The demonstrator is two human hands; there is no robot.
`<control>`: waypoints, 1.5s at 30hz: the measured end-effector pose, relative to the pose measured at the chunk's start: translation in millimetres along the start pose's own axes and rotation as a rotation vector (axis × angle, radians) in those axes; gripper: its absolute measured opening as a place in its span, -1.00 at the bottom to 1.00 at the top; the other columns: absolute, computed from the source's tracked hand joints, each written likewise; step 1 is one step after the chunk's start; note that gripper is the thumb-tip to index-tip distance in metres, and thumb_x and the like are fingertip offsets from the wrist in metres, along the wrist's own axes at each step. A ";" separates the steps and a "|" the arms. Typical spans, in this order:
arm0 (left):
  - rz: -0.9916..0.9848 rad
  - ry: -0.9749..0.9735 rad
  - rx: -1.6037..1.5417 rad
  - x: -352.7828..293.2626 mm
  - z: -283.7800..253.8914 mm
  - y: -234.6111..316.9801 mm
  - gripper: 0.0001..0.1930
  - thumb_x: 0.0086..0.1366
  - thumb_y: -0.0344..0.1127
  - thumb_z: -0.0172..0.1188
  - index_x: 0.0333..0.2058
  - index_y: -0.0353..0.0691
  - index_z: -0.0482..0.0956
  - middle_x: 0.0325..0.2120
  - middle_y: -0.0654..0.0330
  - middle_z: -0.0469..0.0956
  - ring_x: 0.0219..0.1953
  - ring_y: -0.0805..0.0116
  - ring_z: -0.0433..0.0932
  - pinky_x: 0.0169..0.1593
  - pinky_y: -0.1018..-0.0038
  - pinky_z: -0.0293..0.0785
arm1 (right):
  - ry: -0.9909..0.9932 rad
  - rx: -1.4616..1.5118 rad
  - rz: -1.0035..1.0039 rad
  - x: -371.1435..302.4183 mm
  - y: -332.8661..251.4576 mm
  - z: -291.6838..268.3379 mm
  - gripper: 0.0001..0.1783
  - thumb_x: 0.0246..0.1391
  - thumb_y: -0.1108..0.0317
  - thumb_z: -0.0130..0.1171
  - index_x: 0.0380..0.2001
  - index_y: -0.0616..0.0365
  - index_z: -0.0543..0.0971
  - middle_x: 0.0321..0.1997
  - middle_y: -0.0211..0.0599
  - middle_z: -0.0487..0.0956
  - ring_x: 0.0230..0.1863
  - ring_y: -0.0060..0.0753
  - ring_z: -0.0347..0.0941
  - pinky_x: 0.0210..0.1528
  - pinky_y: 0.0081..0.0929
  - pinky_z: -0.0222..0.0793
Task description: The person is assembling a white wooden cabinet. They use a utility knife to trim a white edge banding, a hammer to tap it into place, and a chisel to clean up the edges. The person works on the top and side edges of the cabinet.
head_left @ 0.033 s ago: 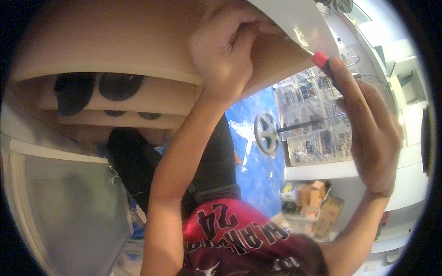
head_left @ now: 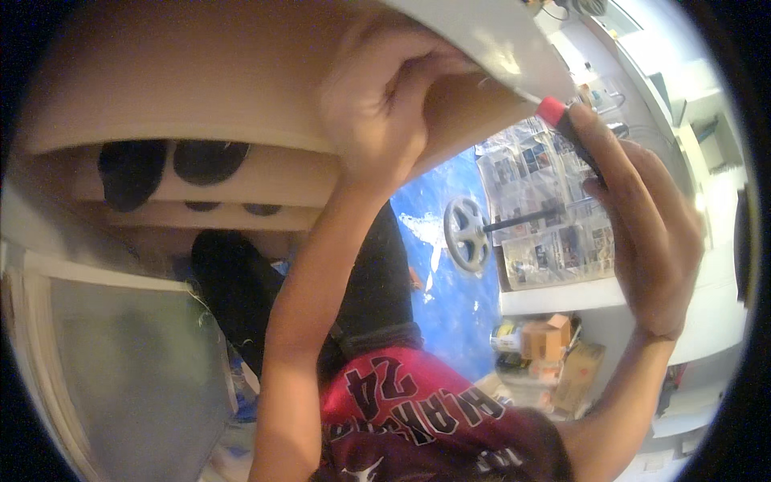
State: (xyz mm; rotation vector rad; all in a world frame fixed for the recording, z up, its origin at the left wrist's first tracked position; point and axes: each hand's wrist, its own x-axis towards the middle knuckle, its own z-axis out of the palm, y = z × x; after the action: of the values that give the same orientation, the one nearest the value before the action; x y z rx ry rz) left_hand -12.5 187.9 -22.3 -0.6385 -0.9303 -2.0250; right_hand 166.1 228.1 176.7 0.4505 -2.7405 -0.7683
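My right hand [head_left: 654, 217] grips a screwdriver with a red-and-black handle [head_left: 554, 111], its index finger stretched along the handle. The thin shaft points left toward the rim of a pale wooden panel [head_left: 201, 72], where its tip is hard to see. Against the face of that panel, close to its white edge [head_left: 506, 48], is my left hand [head_left: 377, 112]. Its fingers are closed near the screwdriver's shaft. Whatever lies between those fingertips is hidden.
Below the panel are wooden tiers with dark oval openings [head_left: 132, 173]. A grey framed panel [head_left: 136, 353] leans at lower left. On the right are a grey wheel on a rod [head_left: 466, 234], clear pocket sheets [head_left: 554, 253] and cardboard boxes [head_left: 546, 337]. Blue sheeting [head_left: 450, 321] covers the floor.
The screwdriver handle sits slightly further left and lower, with my right hand still on it. My left hand has shifted a little left and down. The panel also appears slightly shifted.
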 end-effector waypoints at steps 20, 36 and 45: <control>-0.637 0.005 -0.289 117.6 -101.8 132.5 -0.12 0.44 0.02 0.04 0.40 -0.36 -0.30 0.43 -0.10 -0.37 0.46 -0.05 -0.19 0.47 -0.05 -0.26 | 0.847 1.590 0.918 -122.4 13.8 200.3 -0.61 0.37 0.28 0.01 0.16 0.23 0.41 -0.39 -0.38 0.50 -0.64 -0.73 0.19 -0.65 -0.70 0.08; -0.687 0.279 -0.417 191.0 -158.4 129.4 -0.37 0.51 -0.10 -0.12 0.32 -0.49 0.01 0.32 -0.13 0.12 0.40 -0.01 0.06 0.46 0.04 -0.02 | 0.452 1.784 1.119 -151.7 -13.7 288.5 -0.59 0.36 0.17 0.06 0.13 0.20 0.41 -0.33 -0.44 0.49 -0.59 -0.77 0.27 -0.63 -0.71 0.13; -0.602 0.491 -0.126 216.9 -201.0 87.3 -0.55 0.53 -0.16 -0.10 0.27 -0.25 0.22 0.23 0.01 0.28 0.26 0.09 0.26 0.35 0.15 0.15 | 0.564 1.631 1.035 -149.3 1.2 277.1 -0.48 0.34 0.17 0.08 0.26 0.18 0.40 -0.30 -0.42 0.54 -0.53 -0.73 0.27 -0.52 -0.68 0.19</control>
State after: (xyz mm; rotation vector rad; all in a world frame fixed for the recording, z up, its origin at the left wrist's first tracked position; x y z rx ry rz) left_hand -82.2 -105.5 42.0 0.1164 -0.7489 -2.6164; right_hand 212.5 409.9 -76.0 -0.4654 -1.9158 1.5844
